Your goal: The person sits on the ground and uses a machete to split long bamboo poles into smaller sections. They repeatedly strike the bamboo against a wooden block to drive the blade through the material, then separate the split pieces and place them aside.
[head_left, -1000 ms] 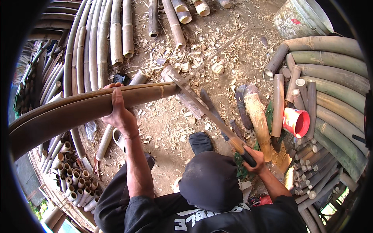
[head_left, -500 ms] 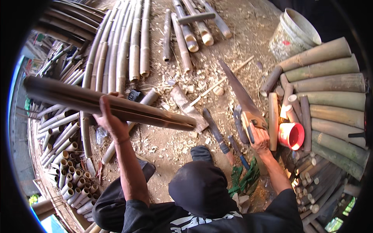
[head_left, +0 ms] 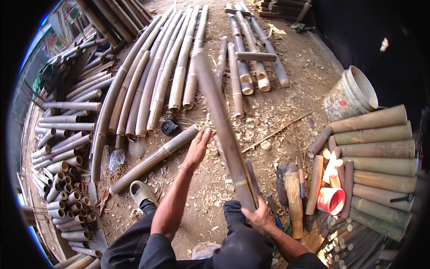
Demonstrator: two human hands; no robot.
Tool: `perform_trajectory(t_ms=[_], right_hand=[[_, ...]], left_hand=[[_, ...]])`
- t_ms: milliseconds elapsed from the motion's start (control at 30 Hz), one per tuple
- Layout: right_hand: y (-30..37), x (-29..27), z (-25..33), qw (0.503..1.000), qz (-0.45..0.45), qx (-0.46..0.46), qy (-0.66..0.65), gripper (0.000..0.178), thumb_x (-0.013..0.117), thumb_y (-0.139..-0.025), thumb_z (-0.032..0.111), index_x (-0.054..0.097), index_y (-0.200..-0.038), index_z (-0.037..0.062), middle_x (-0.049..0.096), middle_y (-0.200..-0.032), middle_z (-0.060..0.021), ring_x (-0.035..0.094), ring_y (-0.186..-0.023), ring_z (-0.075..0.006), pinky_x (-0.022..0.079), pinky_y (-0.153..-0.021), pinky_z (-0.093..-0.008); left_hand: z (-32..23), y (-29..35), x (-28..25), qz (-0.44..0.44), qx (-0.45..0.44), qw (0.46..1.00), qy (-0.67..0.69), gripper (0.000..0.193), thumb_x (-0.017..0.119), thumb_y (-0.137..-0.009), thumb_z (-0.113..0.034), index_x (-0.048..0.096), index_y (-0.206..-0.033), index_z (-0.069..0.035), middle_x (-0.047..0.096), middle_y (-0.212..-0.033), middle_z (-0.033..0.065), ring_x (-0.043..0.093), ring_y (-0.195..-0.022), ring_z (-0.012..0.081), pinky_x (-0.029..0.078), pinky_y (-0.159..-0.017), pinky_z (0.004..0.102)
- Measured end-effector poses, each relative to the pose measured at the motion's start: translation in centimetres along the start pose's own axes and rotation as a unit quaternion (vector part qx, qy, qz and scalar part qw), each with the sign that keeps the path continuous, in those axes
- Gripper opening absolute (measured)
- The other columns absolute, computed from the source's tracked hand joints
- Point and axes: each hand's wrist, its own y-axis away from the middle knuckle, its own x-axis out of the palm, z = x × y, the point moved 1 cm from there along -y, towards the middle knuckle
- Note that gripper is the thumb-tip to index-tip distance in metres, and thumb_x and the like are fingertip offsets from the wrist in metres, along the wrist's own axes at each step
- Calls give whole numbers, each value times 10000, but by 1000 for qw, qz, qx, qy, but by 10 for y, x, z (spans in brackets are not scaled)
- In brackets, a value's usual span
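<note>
Brown earth (head_left: pixel 286 110) strewn with pale wood chips (head_left: pixel 244 130) forms the working floor, with a row of long greyish-brown bamboo poles (head_left: pixel 156 85) at upper left, a heap of short hollow bamboo tubes (head_left: pixel 74 204) at lower left, and thick greenish-brown bamboo sections (head_left: pixel 378 166) fanned along the right. A blurred, long brown bamboo length (head_left: pixel 221 125) slants across the middle; the right hand (head_left: pixel 260 215) grasps its near end, while the left hand (head_left: pixel 197 150) is unfurled just beside it, touching or not I cannot tell. Half a second ago the left hand gripped this length, which pointed off leftward, and the right held a wooden-handled saw; now the right has taken the length and the saw has left its grip. The length's far end overlaps the pole row in view. Chip-covered ground stretches between it and the dingy white plastic bucket (head_left: pixel 349 96); a small red plastic bucket (head_left: pixel 323 198) borders the right side, and a thick grey-brown bamboo tube (head_left: pixel 152 161) lies diagonally left of the left hand.
</note>
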Motion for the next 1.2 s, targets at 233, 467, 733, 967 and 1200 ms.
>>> perform_trajectory(t_ms=[233, 467, 733, 967, 1200], right_hand=[[-252, 20, 62, 991, -50, 122, -16, 730, 684, -849, 368, 390, -1307, -119, 618, -1057, -253, 660, -784, -258, 602, -630, -351], [-321, -10, 62, 953, -211, -79, 203, 840, 641, -903, 319, 171, -1517, -10, 324, -1409, -318, 383, -1341, -409, 374, -1125, -480], [-117, 34, -36, 938, -98, 4, 333, 714, 704, -841, 356, 431, -1391, -9, 505, -1300, -205, 428, -1259, -370, 326, -1079, -486], [26, -5, -104, 903, -127, 142, 386, 676, 710, -828, 295, 442, -1375, 2, 475, -1288, -219, 423, -1226, -412, 342, -1051, -506], [58, 9, -123, 925, -18, 207, 317, 682, 714, -832, 293, 431, -1381, 3, 472, -1213, -226, 475, -1141, -418, 382, -979, -513]], left_hand=[[117, 9, -188, -191, -90, 676, -706, 812, 699, -758, -235, 344, -1451, -3, 427, -1448, 196, 361, -1388, 336, 319, -1101, 541], [135, 34, -231, -58, -34, 799, -597, 754, 753, -630, -159, 484, -1334, -124, 559, -1167, 156, 559, -1117, 371, 469, -951, 454], [77, 83, -138, 173, -20, 842, -511, 871, 762, -739, -283, 347, -1497, -175, 567, -1179, 177, 595, -1073, 378, 496, -921, 441], [136, 74, -76, 96, 14, 810, -578, 802, 790, -735, -302, 392, -1418, -169, 561, -1219, 115, 569, -1131, 318, 488, -886, 467], [132, 72, -49, 37, 24, 823, -567, 790, 805, -734, -452, 430, -1334, -102, 590, -1164, 132, 581, -1119, 311, 461, -902, 456]])
